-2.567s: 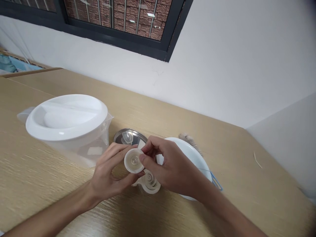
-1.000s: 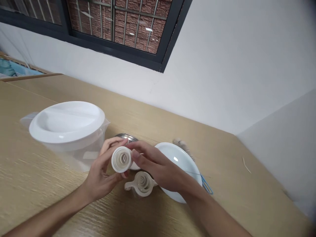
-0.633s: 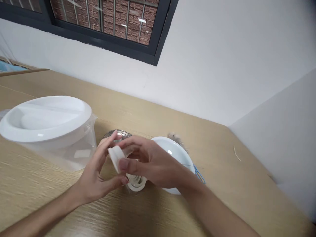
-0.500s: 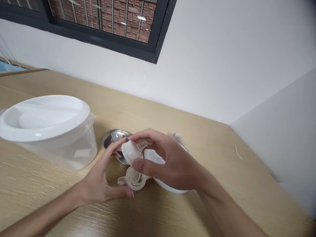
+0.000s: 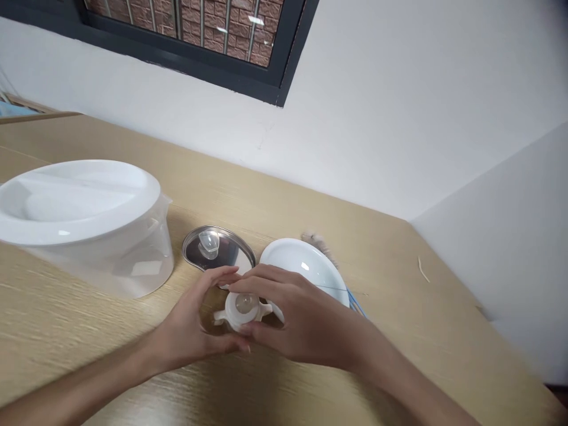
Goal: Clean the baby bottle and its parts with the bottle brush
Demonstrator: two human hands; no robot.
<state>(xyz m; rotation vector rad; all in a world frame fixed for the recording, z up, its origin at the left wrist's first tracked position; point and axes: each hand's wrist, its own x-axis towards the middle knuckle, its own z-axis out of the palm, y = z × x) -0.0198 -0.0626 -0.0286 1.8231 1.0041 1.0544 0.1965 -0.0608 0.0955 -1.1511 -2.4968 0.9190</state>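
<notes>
A small baby bottle (image 5: 220,318) with two side handles stands upright on the table between my hands. On its top sits a white screw collar with a clear teat (image 5: 245,303). My right hand (image 5: 290,316) grips this teat collar from above, thumb on the near side and fingers on the far side. Curved around the left of the bottle, my left hand (image 5: 190,322) has its thumb and fingers apart, with a gap to the bottle. A clear dome-shaped cap (image 5: 209,244) lies on a shiny metal tray (image 5: 231,253) just behind.
A large translucent tub with a white lid (image 5: 84,198) stands at the left. Behind my right hand are a white bowl (image 5: 306,260), a bristle brush (image 5: 320,244) and some blue strands (image 5: 356,305). A pale strip (image 5: 423,270) lies at right, near the wall.
My right hand has lowered the teat collar, turning it upright onto the bottle. My left hand has moved slightly right, still curved beside it. More of the white bowl now shows.
</notes>
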